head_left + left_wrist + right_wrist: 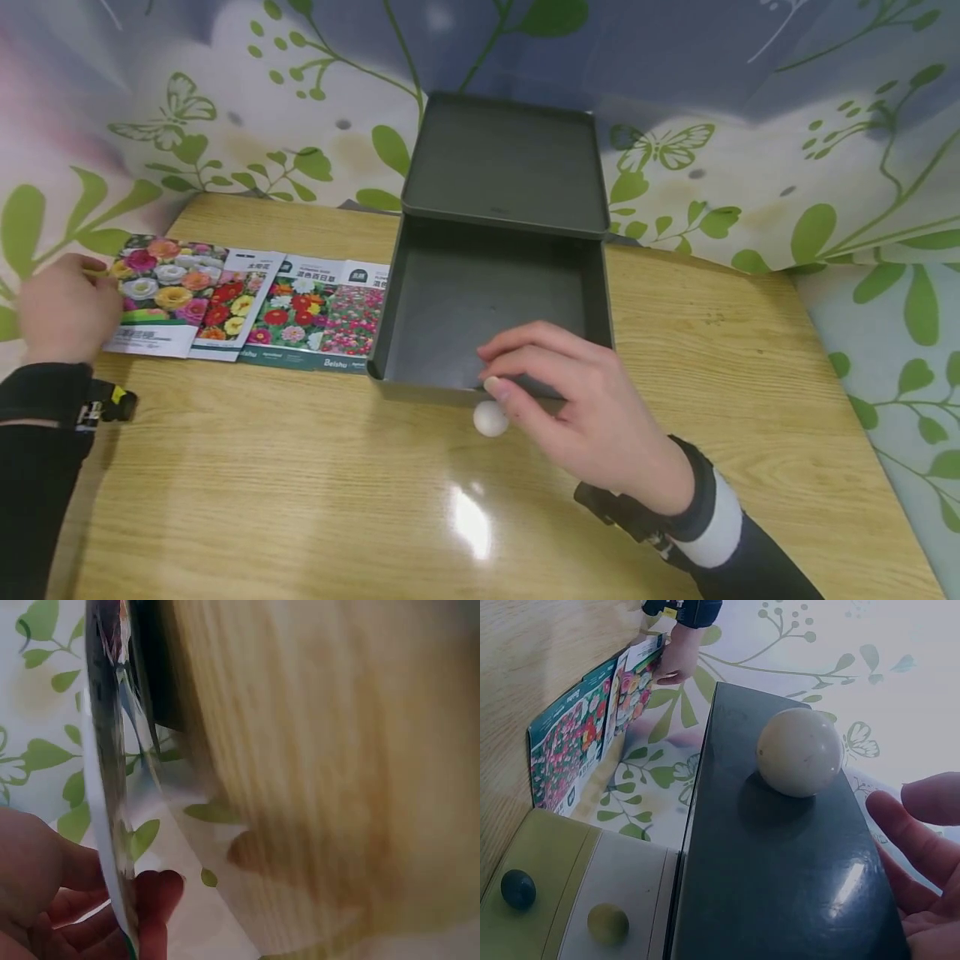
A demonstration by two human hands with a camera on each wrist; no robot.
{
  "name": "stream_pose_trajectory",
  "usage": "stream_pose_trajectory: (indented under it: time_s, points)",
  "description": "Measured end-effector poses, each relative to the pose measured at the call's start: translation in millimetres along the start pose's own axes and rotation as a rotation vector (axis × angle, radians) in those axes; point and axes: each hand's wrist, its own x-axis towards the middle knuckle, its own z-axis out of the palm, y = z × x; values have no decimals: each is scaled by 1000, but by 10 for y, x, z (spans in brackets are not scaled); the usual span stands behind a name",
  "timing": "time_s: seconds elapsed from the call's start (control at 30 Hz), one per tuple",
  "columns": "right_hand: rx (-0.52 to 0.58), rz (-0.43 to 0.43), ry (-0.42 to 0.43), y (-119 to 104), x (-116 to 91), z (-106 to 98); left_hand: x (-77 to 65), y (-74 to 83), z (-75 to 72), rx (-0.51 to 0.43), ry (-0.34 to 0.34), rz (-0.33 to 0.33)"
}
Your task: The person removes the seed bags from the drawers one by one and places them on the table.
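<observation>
My left hand [67,308] pinches the left end of a fanned row of flower seed packets [168,283]; in the left wrist view the thumb and fingers close on the packets' edge [109,817]. The row reaches to the left side of a dark grey drawer [420,394], which is pulled out with nothing visible inside. Over the drawer's front rim my right hand [588,408] hovers with loosely bent fingers, holding nothing. Its thumb tip overlaps the round white knob [491,419] in the head view, while in the right wrist view the fingers [907,832] stand apart from that knob [799,754].
Behind the open drawer is the cabinet's dark grey rimmed top [510,162]. Lower drawer fronts show a yellow knob [607,924] and a dark knob [517,889]. A wood-grain table [300,483] lies beneath, with leaf-patterned cloth [757,142] behind it.
</observation>
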Motion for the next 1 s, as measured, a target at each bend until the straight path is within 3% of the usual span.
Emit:
stream_pose_trajectory:
  time_s: [0.43,0.7,1.0]
  points:
    - [18,-28,15,12,11,18,-6,77,-33,199,-71,-52]
    - [23,-29,22,15,5,19,-10,94,-61,211,-41,-28]
    - [18,-30,19,7,-4,23,-48,187,-151,178,-99,29]
